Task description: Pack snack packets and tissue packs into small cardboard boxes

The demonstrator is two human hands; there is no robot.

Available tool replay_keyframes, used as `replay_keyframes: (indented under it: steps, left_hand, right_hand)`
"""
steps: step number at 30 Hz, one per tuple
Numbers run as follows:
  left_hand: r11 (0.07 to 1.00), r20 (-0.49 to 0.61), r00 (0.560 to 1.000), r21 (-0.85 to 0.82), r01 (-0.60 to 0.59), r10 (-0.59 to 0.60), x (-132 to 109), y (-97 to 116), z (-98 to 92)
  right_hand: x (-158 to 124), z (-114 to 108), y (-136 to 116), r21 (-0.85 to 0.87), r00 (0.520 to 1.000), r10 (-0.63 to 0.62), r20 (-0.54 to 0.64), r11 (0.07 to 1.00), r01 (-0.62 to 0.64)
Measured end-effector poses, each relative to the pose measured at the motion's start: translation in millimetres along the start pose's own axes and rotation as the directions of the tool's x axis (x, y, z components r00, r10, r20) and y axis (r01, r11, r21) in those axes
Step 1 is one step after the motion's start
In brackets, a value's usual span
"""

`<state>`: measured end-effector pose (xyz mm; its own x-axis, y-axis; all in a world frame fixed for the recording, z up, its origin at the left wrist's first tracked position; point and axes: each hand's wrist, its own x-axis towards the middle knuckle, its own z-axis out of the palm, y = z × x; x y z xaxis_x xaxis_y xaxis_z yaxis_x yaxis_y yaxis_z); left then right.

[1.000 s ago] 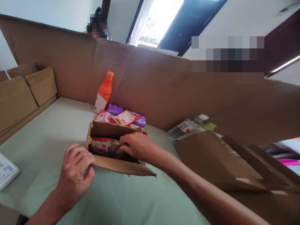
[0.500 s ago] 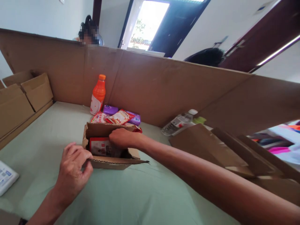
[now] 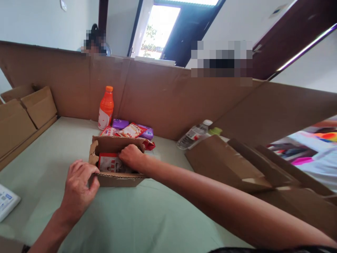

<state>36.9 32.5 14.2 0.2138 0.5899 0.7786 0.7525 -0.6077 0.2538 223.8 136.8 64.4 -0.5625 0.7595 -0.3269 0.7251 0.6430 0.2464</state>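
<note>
- Cardboard, brown and corrugated, forms the small open-topped box [image 3: 116, 180] that stands at the middle of the pale green cloth-covered tabletop [image 3: 137, 221]; its top flaps are raised and ragged at the edges.
- Left hand [image 3: 78, 188]: fingers curled closed round the front-left corner of the small box, touching the front wall and its top edge. The thumb is hidden behind the hand.
- Right hand [image 3: 133, 157]: reaches in over the right side of the box, knuckles up, with bent fingers resting on the red-and-white printed packet [image 3: 110, 163]. The fingertips are out of sight, so whether they grip the packet or only press on it cannot be told.
- Red-and-white printed packet: lies inside the box against its front wall, label facing up.
- Just behind the box: a loose heap of red-and-white snack sachets [image 3: 131, 130] and two purple wrapped packs [image 3: 120, 123], touching one another.
- Orange plastic bottle with orange cap [image 3: 106, 107]: upright behind the heap, against the tall brown cardboard screen [image 3: 171, 102] that runs along the far edge.
- Clear plastic bottle with white cap [image 3: 193, 134]: lying on its side to the right of the box, well apart from it.
- Right side: folded brown cardboard sheets [image 3: 229, 165], lying tilted.
- Left side: flattened brown cartons [image 3: 18, 119]; a white printed packet [image 3: 6, 202] lies at the left edge.
</note>
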Motion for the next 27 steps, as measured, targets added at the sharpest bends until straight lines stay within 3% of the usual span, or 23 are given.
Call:
replay_keyframes:
  steps: [3, 5, 8, 10, 12, 16, 20, 22, 25, 27]
  left_hand:
    - [0.998, -0.031, 0.998, 0.031, 0.048, -0.047, -3, -1, 0.0]
    - [0.994, -0.046, 0.994, 0.045, 0.100, -0.098, -4, -5, 0.2]
    - [0.989, 0.018, 0.990, -0.029, 0.144, -0.143, -5, -10, 3.5]
    - [0.980, 0.077, 0.982, -0.090, 0.178, -0.171, -5, -13, 8.5]
    - [0.966, 0.100, 0.971, -0.115, 0.230, -0.219, -6, -14, 14.7]
    - [0.940, 0.088, 0.942, -0.091, 0.330, -0.323, -6, -13, 23.2]
    - [0.937, 0.080, 0.940, -0.086, 0.338, -0.332, -1, -18, 23.5]
    - [0.946, 0.093, 0.946, -0.061, 0.318, -0.312, 6, -24, 24.0]
    - [0.954, 0.195, 0.938, -0.038, 0.298, -0.286, 17, -37, 27.8]
    - [0.961, 0.259, 0.933, -0.054, 0.271, -0.248, 23, -45, 31.6]
  right_hand:
    - [-34, -18, 6, 0.006, 0.986, 0.104, -0.133, 0.995, -0.104]
    - [-67, -21, 25, 0.129, 0.948, 0.176, -0.265, 0.981, -0.146]
    - [-113, 3, 59, 0.507, 0.892, 0.244, -0.381, 0.862, -0.019]
    - [-129, 33, 71, 0.660, 0.916, 0.187, -0.354, 0.744, 0.104]
    - [-130, 65, 69, 0.711, 0.934, 0.151, -0.324, 0.690, 0.135]
    - [-106, 103, 50, 0.669, 0.893, 0.227, -0.388, 0.736, 0.104]
    - [-88, 106, 46, 0.637, 0.863, 0.252, -0.438, 0.764, 0.100]
    - [-82, 106, 48, 0.633, 0.813, 0.330, -0.480, 0.772, 0.061]
    - [-70, 104, 51, 0.601, 0.687, 0.445, -0.575, 0.799, -0.015]
    - [-63, 104, 54, 0.596, 0.686, 0.437, -0.581, 0.803, -0.007]
